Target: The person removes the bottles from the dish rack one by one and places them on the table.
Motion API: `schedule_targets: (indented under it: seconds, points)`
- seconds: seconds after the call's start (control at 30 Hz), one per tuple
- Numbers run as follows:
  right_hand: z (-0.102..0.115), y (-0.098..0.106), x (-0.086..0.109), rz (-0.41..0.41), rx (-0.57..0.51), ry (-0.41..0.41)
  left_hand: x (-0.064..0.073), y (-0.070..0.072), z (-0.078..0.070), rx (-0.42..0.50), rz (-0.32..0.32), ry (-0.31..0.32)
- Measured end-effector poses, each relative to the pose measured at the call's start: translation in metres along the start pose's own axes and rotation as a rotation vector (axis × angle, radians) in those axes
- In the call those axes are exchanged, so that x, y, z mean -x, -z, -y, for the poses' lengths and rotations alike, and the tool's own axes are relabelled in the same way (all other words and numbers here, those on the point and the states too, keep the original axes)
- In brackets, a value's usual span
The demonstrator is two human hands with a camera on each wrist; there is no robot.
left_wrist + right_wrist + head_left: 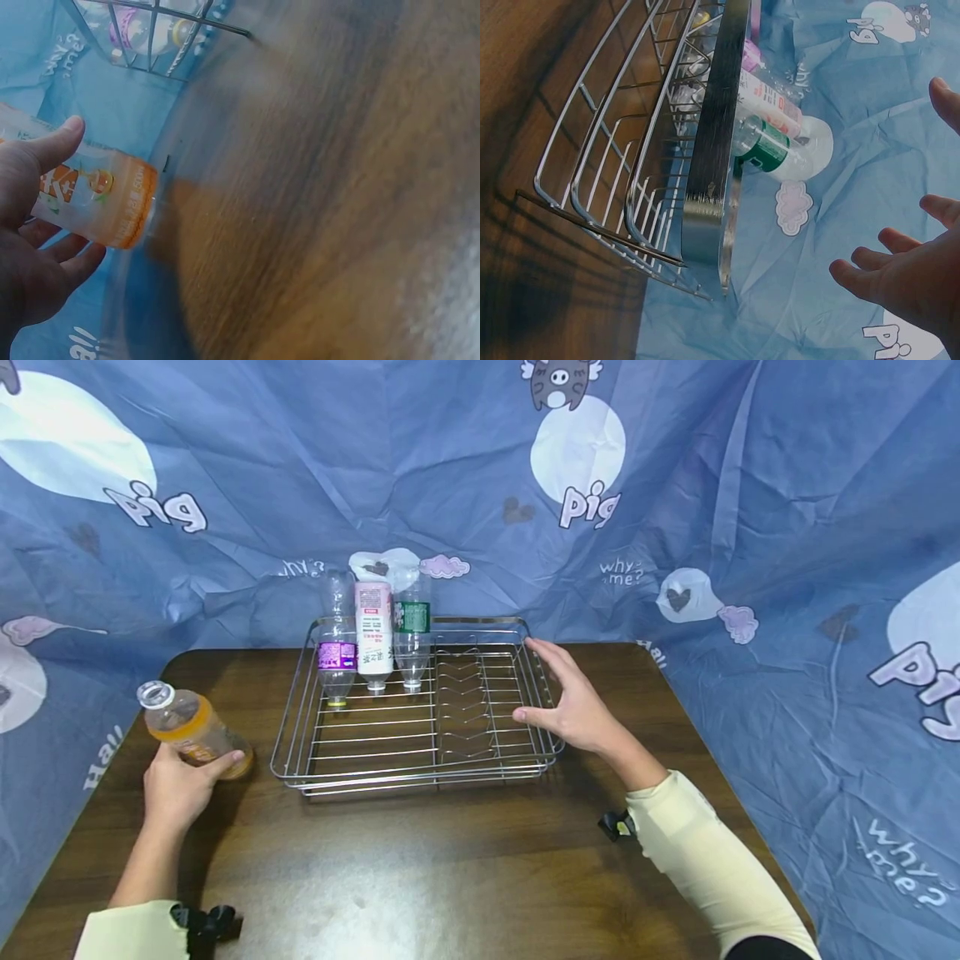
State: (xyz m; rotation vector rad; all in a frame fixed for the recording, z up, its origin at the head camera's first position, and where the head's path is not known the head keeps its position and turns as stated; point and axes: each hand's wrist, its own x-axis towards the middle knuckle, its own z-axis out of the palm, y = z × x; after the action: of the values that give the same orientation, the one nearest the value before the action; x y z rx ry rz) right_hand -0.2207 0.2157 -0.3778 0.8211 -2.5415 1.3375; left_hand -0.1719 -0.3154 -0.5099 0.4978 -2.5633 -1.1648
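Observation:
My left hand is round a clear plastic bottle with an orange label, its base at the tabletop on the left. In the left wrist view the thumb lies along one side of the orange-labelled bottle and the fingers along the other. My right hand spreads its fingers at the right side of a metal wire rack and holds nothing. Inside the rack, cap-down at the back left, stand a purple-labelled bottle, a pink-and-white bottle and a green-labelled bottle.
The wooden table carries the rack near its back edge. A blue patterned cloth hangs behind and along the sides. Slots of bent wire fill the rack's right half.

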Motion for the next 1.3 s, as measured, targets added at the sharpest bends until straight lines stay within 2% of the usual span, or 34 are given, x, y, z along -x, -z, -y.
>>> schedule_targets:
  seconds: [0.37,0.93,1.17,1.3]
  points:
    - [-0.004,-0.002,0.002,-0.005,-0.013,-0.017,0.000,-0.001,-0.001,0.025,0.007,0.010]
    - [-0.011,-0.004,0.007,-0.013,-0.032,-0.029,-0.001,-0.001,-0.002,0.009,0.026,0.067]
    - [-0.012,-0.004,0.008,-0.013,-0.024,-0.026,-0.002,-0.002,-0.002,0.021,0.023,0.068]
    - [0.008,-0.001,0.009,-0.005,-0.020,-0.044,-0.001,-0.003,-0.001,0.025,0.022,0.067]
